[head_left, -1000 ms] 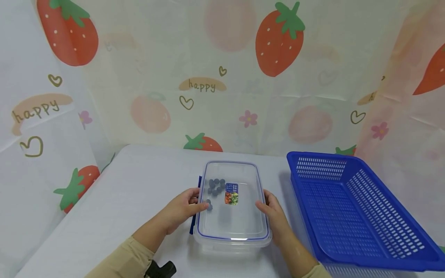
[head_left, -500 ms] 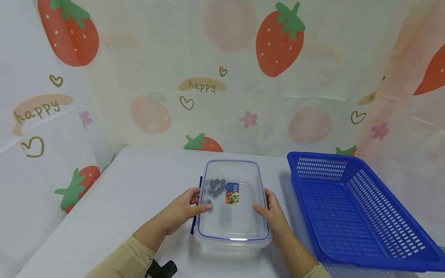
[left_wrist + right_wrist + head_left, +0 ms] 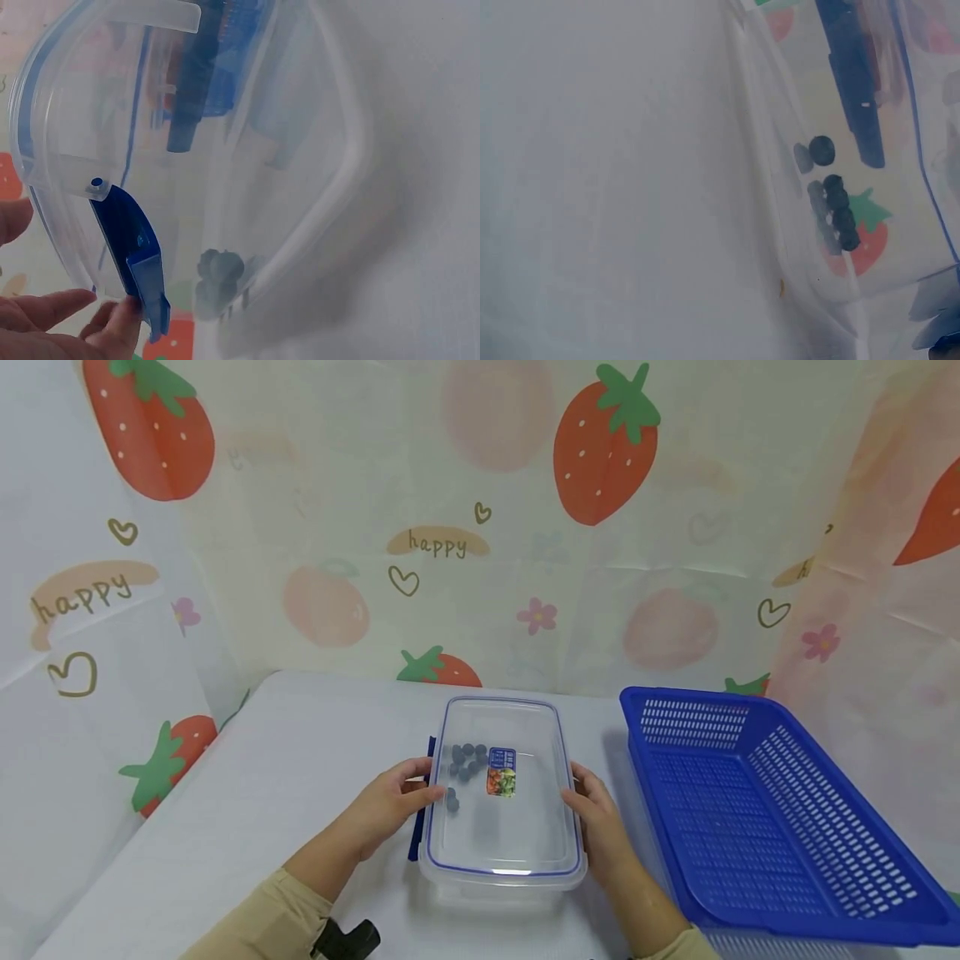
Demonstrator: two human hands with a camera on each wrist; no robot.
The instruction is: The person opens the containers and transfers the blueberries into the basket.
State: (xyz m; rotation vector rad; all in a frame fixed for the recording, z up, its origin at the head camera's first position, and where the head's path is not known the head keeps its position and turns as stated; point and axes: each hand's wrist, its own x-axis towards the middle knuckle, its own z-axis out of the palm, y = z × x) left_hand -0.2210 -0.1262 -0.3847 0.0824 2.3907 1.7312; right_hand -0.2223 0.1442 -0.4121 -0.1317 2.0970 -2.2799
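Note:
A clear lidded food container [image 3: 495, 887] stands on the table, with blueberries [image 3: 468, 765] inside along its left side. Its transparent lid [image 3: 525, 718] has a blue seal line and a fruit label. My left hand [image 3: 386, 806] grips the left rim, thumb on the lid's edge and fingers by a blue latch [image 3: 131, 240]. That latch hangs swung out from the side in the left wrist view. On the opposite rim, my right hand [image 3: 602, 822] holds with its thumb over the edge; its other fingers are partly hidden. Whether the lid sits fully down, I cannot tell.
A large blue slatted basket [image 3: 727, 802] stands at the right, close to my right forearm. White cloth covers the table [image 3: 300, 752]. Behind it hangs a curtain [image 3: 337, 485] printed with strawberries. A black wrist mount [image 3: 347, 939] sits on my left sleeve.
The lid's far edge has shifted slightly upward in the head view. My left thumb has slid back toward the rim, and my right thumb has also drawn outward to the edge.

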